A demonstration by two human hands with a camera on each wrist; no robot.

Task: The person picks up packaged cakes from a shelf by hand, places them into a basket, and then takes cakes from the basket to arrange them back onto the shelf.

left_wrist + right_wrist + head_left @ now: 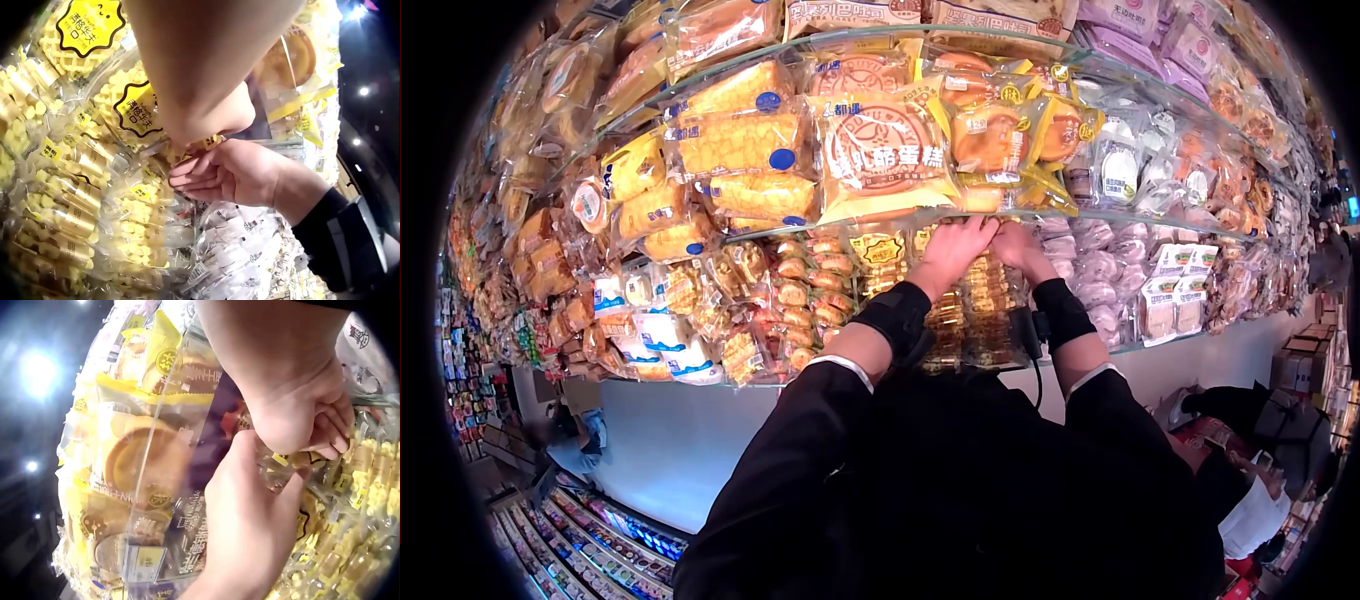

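Looks like mid-adjusting a clear plastic waffle pack with yellow label, at the far end of a row of gold-wrapped packs. Reaching in with left hand, thumb and forefinger spread, and right hand alongside, with fingers bunched together. Can't tell if pinching. Probably calls for a firmer grip next.

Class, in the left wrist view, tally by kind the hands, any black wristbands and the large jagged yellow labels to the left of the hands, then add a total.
Left hand and right hand: 2
Black wristband: 1
Large jagged yellow labels: 2
Total: 5
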